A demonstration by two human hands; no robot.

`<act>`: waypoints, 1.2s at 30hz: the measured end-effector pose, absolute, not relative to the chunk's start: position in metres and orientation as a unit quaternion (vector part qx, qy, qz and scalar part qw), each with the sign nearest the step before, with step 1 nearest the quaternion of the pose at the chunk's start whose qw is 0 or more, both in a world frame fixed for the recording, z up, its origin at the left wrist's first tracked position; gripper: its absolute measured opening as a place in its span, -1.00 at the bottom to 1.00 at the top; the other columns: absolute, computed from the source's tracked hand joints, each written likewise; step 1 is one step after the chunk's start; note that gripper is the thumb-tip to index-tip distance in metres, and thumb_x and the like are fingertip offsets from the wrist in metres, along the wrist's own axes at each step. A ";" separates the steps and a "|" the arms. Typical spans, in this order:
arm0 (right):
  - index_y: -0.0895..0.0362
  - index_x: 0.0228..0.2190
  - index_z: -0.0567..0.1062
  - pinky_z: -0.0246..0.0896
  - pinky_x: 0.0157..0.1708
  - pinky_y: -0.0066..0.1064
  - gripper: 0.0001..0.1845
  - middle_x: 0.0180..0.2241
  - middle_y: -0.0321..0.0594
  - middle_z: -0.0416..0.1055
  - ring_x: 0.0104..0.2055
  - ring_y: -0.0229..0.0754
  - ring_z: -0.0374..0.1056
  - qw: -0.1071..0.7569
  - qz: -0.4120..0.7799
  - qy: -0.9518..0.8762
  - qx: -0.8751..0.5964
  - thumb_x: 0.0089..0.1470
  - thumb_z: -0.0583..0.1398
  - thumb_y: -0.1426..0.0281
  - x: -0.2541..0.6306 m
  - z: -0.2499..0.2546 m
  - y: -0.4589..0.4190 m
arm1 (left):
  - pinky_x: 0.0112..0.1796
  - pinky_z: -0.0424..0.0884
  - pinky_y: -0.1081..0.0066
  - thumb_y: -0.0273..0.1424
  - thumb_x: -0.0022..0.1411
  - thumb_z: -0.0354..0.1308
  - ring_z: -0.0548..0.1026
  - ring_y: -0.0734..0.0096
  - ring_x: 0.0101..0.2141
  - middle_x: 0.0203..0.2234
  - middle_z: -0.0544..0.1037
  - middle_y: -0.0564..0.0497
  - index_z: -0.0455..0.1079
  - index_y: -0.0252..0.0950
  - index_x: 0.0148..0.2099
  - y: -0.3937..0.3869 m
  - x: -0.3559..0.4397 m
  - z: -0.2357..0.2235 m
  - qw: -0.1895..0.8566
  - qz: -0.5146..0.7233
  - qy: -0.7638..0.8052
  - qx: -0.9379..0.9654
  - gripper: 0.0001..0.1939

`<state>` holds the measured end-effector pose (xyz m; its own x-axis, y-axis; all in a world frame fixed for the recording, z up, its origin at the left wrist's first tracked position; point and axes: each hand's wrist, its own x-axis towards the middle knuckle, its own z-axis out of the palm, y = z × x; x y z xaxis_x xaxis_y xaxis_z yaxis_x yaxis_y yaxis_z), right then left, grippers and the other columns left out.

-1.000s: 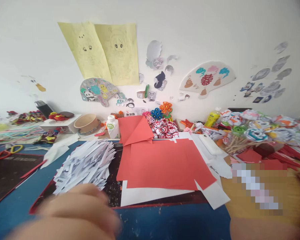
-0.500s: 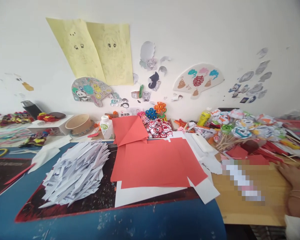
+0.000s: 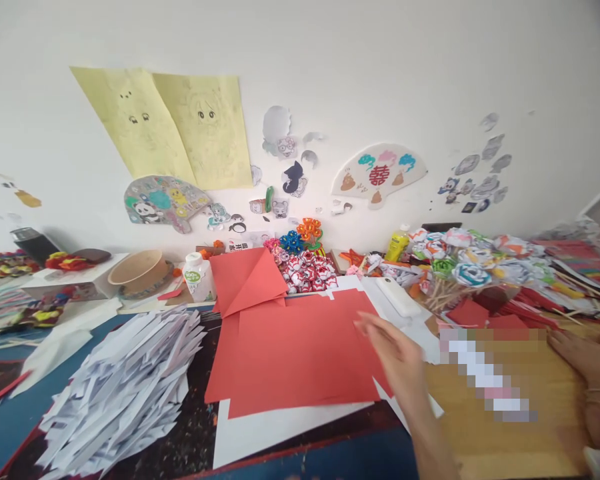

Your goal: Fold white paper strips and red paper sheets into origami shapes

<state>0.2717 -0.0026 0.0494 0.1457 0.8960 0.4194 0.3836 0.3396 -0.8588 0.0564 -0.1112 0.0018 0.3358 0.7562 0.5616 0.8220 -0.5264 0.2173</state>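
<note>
My right hand (image 3: 397, 350) reaches in from the lower right over the right side of a large red paper sheet (image 3: 300, 360). Its fingers are stretched out and somewhat blurred, with nothing visible in them; whether they touch the paper I cannot tell. Under the red sheet lie white paper sheets (image 3: 260, 430). Behind it, a folded red paper (image 3: 247, 280) rests against its top edge. To the left is a big pile of white paper strips (image 3: 125, 387) on a dark mat (image 3: 200, 420). My left hand is out of view.
Another person's hand (image 3: 577, 353) rests on the wooden table (image 3: 545, 440) at right. Behind stand a white bottle (image 3: 199, 277), red-and-white paper flowers (image 3: 310, 272), a yellow bottle (image 3: 397, 244) and a white phone-like object (image 3: 397, 297). Flowers on sticks (image 3: 473, 273) lie at right.
My right hand has come into view over the red paper. The camera view has shifted, so the table's things sit further left and the wall pictures lower.
</note>
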 end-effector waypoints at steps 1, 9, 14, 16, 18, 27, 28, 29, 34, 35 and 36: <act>0.10 -0.07 0.50 0.35 -0.04 -0.18 -0.72 -0.09 -0.11 0.48 -0.08 -0.07 0.43 0.505 0.228 -0.630 -0.544 0.25 0.13 0.27 0.269 0.043 0.011 | -0.24 0.48 0.24 -0.37 0.27 0.01 0.54 0.29 -0.30 -0.33 0.62 0.02 0.50 -0.01 -0.07 -0.116 0.056 0.002 0.058 -0.320 -0.484 -0.812 -0.72; 0.19 -0.21 0.52 0.26 -0.16 -0.26 -0.68 -0.22 -0.02 0.50 -0.09 0.07 0.41 0.309 0.155 -0.641 -0.685 -0.01 0.30 0.28 0.251 -0.007 0.102 | -0.07 0.34 0.18 -0.60 0.30 -0.11 0.44 0.19 -0.01 0.04 0.51 -0.09 0.43 -0.22 0.05 -0.058 0.011 0.015 0.053 -0.202 -0.628 -0.750 -0.59; 0.16 -0.34 0.51 0.22 -0.32 -0.33 -0.73 -0.27 -0.06 0.51 -0.21 0.02 0.43 0.321 0.156 -0.637 -0.683 -0.04 0.29 0.23 0.255 -0.016 0.110 | -0.08 0.32 0.21 -0.57 0.34 -0.12 0.39 0.16 0.01 0.07 0.46 -0.11 0.39 -0.22 0.09 -0.050 0.000 -0.001 0.064 -0.178 -0.639 -0.745 -0.61; 0.15 -0.41 0.50 0.20 -0.37 -0.36 -0.77 -0.37 -0.13 0.51 -0.32 -0.05 0.43 0.337 0.164 -0.652 -0.659 -0.01 0.25 0.22 0.257 -0.016 0.112 | -0.09 0.32 0.21 -0.57 0.34 -0.12 0.39 0.15 0.00 0.07 0.46 -0.12 0.39 -0.22 0.09 -0.051 0.003 -0.002 0.066 -0.176 -0.642 -0.743 -0.61; 0.14 -0.44 0.50 0.20 -0.39 -0.37 -0.76 -0.44 -0.19 0.50 -0.39 -0.10 0.42 0.359 0.170 -0.674 -0.622 0.03 0.22 0.21 0.257 -0.012 0.111 | -0.10 0.32 0.21 -0.56 0.35 -0.12 0.39 0.15 -0.01 0.07 0.46 -0.11 0.38 -0.21 0.09 -0.052 0.006 -0.001 0.062 -0.174 -0.645 -0.741 -0.62; 0.10 -0.21 0.56 0.29 -0.10 -0.24 -0.76 -0.17 -0.14 0.53 -0.14 -0.08 0.42 0.437 0.094 -0.789 -0.422 0.26 0.08 0.38 0.219 0.015 0.036 | -0.12 0.35 0.25 -0.49 0.36 -0.06 0.53 0.21 -0.12 -0.05 0.56 -0.07 0.38 -0.19 0.07 -0.044 -0.013 0.029 -0.011 -0.161 -0.599 -0.784 -0.69; 0.09 -0.19 0.56 0.30 -0.08 -0.24 -0.76 -0.16 -0.14 0.53 -0.12 -0.08 0.41 0.436 0.075 -0.803 -0.400 0.27 0.08 0.41 0.214 0.016 0.026 | -0.14 0.36 0.28 -0.48 0.37 -0.07 0.54 0.24 -0.15 -0.10 0.58 -0.05 0.39 -0.19 0.06 -0.039 -0.018 0.035 -0.016 -0.172 -0.595 -0.785 -0.69; 0.09 -0.18 0.56 0.30 -0.07 -0.22 -0.75 -0.15 -0.14 0.53 -0.10 -0.08 0.41 0.432 0.056 -0.814 -0.385 0.27 0.08 0.44 0.209 0.016 0.017 | -0.16 0.36 0.29 -0.48 0.38 -0.10 0.54 0.24 -0.16 -0.12 0.59 -0.05 0.38 -0.20 0.06 -0.032 -0.021 0.040 -0.013 -0.185 -0.597 -0.781 -0.69; 0.08 -0.20 0.58 0.31 -0.06 -0.15 -0.74 -0.14 -0.18 0.56 -0.08 -0.06 0.41 0.412 -0.009 -0.846 -0.340 0.26 0.10 0.53 0.192 0.004 -0.010 | 0.00 0.29 0.25 -0.46 0.42 -0.16 0.43 0.24 0.02 0.00 0.52 -0.08 0.36 -0.23 0.09 0.010 -0.021 0.055 0.009 -0.221 -0.559 -0.799 -0.66; 0.08 -0.20 0.59 0.31 -0.06 -0.15 -0.74 -0.14 -0.19 0.56 -0.08 -0.06 0.41 0.409 -0.009 -0.848 -0.337 0.25 0.11 0.53 0.190 0.001 -0.013 | 0.03 0.26 0.26 -0.43 0.43 -0.14 0.41 0.28 0.03 0.03 0.51 -0.04 0.37 -0.20 0.09 0.016 -0.016 0.054 0.007 -0.220 -0.539 -0.813 -0.67; 0.08 -0.21 0.59 0.31 -0.06 -0.15 -0.75 -0.13 -0.20 0.56 -0.08 -0.06 0.40 0.405 -0.006 -0.850 -0.336 0.25 0.12 0.53 0.189 -0.002 -0.015 | 0.05 0.24 0.27 -0.41 0.44 -0.13 0.40 0.31 0.04 0.05 0.50 -0.01 0.38 -0.18 0.09 0.022 -0.011 0.052 0.004 -0.217 -0.519 -0.826 -0.68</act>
<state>0.1895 -0.0153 -0.0021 -0.4450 0.5671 0.6932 0.5769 0.7735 -0.2625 -0.0110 0.0219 0.0519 0.3661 0.8567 0.3632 0.8600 -0.4607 0.2197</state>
